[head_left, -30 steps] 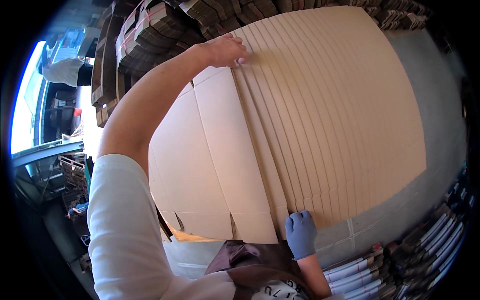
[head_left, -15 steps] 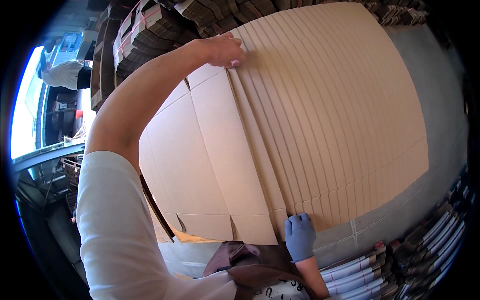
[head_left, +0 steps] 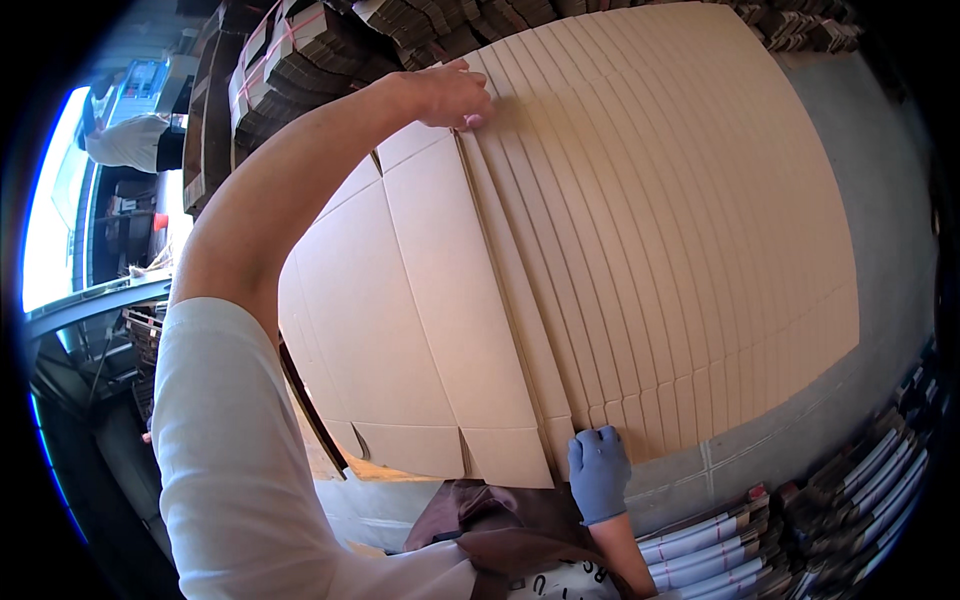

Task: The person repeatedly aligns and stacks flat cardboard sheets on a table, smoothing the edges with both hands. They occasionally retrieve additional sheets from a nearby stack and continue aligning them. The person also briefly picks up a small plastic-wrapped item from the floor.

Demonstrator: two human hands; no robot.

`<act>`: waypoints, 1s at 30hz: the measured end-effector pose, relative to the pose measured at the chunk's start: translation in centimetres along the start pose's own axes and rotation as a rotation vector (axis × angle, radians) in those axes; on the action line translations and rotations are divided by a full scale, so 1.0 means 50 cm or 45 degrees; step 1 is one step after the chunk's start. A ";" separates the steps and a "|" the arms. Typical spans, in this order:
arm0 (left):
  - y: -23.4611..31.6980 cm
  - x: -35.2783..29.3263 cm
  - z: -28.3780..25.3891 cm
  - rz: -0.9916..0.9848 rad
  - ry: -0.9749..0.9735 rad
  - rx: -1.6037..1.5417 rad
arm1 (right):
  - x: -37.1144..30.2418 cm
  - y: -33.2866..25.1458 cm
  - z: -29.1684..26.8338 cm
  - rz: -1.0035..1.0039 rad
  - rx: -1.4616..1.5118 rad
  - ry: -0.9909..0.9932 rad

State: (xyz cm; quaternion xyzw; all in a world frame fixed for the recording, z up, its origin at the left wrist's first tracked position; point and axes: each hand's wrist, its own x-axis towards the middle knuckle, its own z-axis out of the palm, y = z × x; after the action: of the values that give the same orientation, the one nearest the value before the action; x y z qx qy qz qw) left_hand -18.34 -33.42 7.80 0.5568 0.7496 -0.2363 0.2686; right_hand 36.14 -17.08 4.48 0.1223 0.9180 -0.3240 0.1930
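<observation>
Flat tan cardboard sheets lie fanned out in a wide overlapping row (head_left: 680, 220) that slopes off to the right. On the left sits a creased, slotted cardboard sheet (head_left: 440, 280) with flaps along its near and far ends. My left hand (head_left: 455, 97), bare, reaches across to the far ends of the sheets, its fingers curled over a sheet's edge beside the creased one. At the near ends, my right hand (head_left: 600, 475) in a blue-grey glove has its fingers bent around a sheet's edge. The fingertips of both hands are partly hidden.
Bundles of folded cardboard (head_left: 310, 70) tied with pink string stand at the far left, beside a wooden pallet (head_left: 205, 130). Bundled white-edged stacks (head_left: 710, 550) lie at the lower right on the grey floor (head_left: 880, 190). Another person (head_left: 130, 145) is in the background at left.
Almost nothing differs. Both hands stay at the ends of the fanned sheets, and the view has shifted very slightly.
</observation>
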 end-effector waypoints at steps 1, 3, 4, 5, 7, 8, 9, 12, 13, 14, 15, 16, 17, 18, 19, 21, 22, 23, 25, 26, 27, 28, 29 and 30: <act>-0.001 0.001 0.002 -0.004 -0.005 -0.008 | 0.000 0.000 0.000 -0.006 -0.002 0.000; -0.004 0.002 0.005 -0.013 0.000 -0.024 | 0.000 0.002 0.000 -0.014 0.002 0.004; -0.004 0.003 0.007 -0.017 0.003 -0.033 | 0.000 0.003 0.000 -0.017 0.004 0.005; -0.004 0.003 0.008 -0.037 -0.002 -0.044 | 0.000 0.002 0.000 -0.013 0.004 0.001; 0.000 0.005 0.008 -0.075 -0.011 -0.070 | 0.000 -0.001 -0.003 -0.002 0.003 -0.010; 0.002 0.004 0.007 -0.073 -0.005 -0.070 | -0.001 -0.001 -0.002 -0.002 0.002 -0.005; 0.003 0.001 0.005 -0.071 0.000 -0.069 | 0.000 0.000 0.002 -0.003 0.000 0.000; 0.006 0.002 0.011 -0.059 0.029 -0.068 | -0.001 -0.003 0.003 0.000 -0.013 -0.002; 0.005 0.002 0.011 -0.059 0.040 -0.065 | 0.001 -0.005 0.002 -0.003 -0.018 -0.004; 0.005 0.001 0.012 -0.051 0.050 -0.057 | 0.002 -0.006 0.002 0.004 -0.027 -0.009; 0.005 0.002 0.012 -0.044 0.060 -0.049 | 0.002 -0.009 0.002 0.010 -0.035 -0.013; 0.008 0.004 0.015 -0.032 0.070 -0.046 | -0.001 -0.010 0.001 0.022 -0.046 -0.022; 0.008 0.001 0.018 -0.030 0.113 -0.051 | -0.001 -0.012 0.001 0.030 -0.037 -0.019; 0.005 -0.005 0.019 -0.029 0.155 -0.055 | 0.003 -0.014 0.003 0.038 -0.028 -0.016; 0.007 -0.001 0.024 -0.014 0.204 -0.070 | 0.001 -0.013 0.002 0.062 -0.028 -0.016; -0.008 -0.009 0.050 0.054 0.342 -0.085 | 0.002 -0.015 0.001 0.039 0.019 -0.004; -0.005 -0.011 0.056 0.057 0.362 -0.083 | 0.007 -0.011 -0.001 0.035 0.032 0.011; -0.005 -0.011 0.059 0.060 0.382 -0.083 | 0.008 -0.007 -0.001 0.033 0.023 0.005; -0.006 -0.014 0.039 -0.012 0.176 0.055 | 0.003 -0.006 0.002 0.024 0.007 -0.012; -0.038 -0.013 0.094 0.021 0.368 0.005 | -0.001 -0.010 0.003 0.013 0.016 -0.020; -0.027 0.011 0.072 0.020 0.318 0.023 | 0.003 -0.006 -0.002 0.035 0.006 0.001; -0.029 0.010 0.065 0.017 0.311 0.013 | 0.008 -0.007 0.001 0.025 0.014 0.017; -0.026 0.011 0.063 0.015 0.306 0.002 | 0.008 -0.004 0.002 0.031 0.002 0.025; -0.017 0.016 0.065 0.001 0.322 0.021 | 0.006 -0.002 0.003 0.036 -0.012 0.034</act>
State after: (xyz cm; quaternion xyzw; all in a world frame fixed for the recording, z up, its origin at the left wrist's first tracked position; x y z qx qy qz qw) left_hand -18.90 -35.23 4.88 0.5848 0.7752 -0.1702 0.1677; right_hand 35.87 -17.22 4.27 0.1387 0.9201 -0.3154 0.1861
